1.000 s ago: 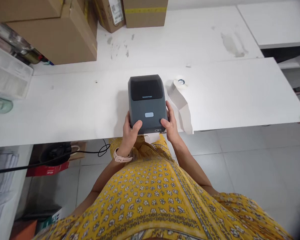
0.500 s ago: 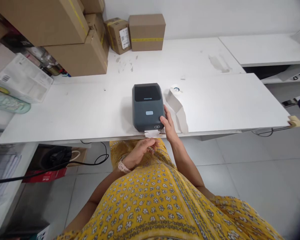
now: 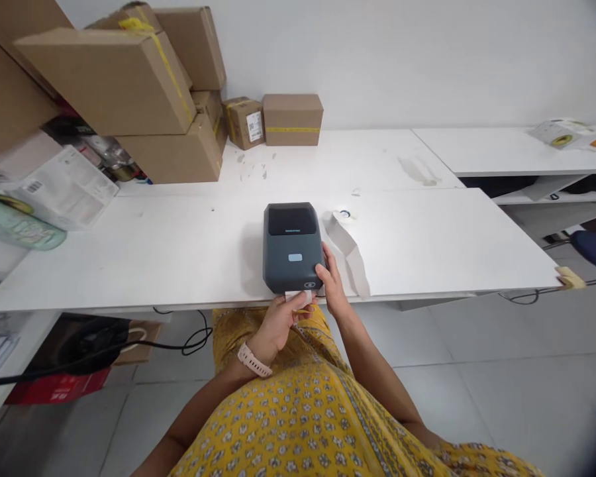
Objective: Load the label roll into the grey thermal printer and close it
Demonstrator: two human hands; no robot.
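A dark grey label printer point(image 3: 291, 246) stands at the front edge of the white table point(image 3: 179, 265). A white label point(image 3: 298, 296) sticks out of its front slot. My left hand point(image 3: 278, 321), with a pink watch on the wrist, pinches that label from below. My right hand point(image 3: 330, 281) rests against the printer's front right corner, fingers curled on it. A roll of white label paper point(image 3: 345, 238) lies unrolled just right of the printer.
Cardboard boxes point(image 3: 129, 99) are stacked at the back left, two smaller boxes point(image 3: 278, 119) against the wall. White packets point(image 3: 64, 185) and a green pouch lie far left. A black cable point(image 3: 104, 344) runs under the table. A second table point(image 3: 501, 149) stands at the right.
My left hand left the printer's left side, dropped below the table edge, then came up to pinch the label. The right hand stayed at the printer's corner. The view tilted upward.
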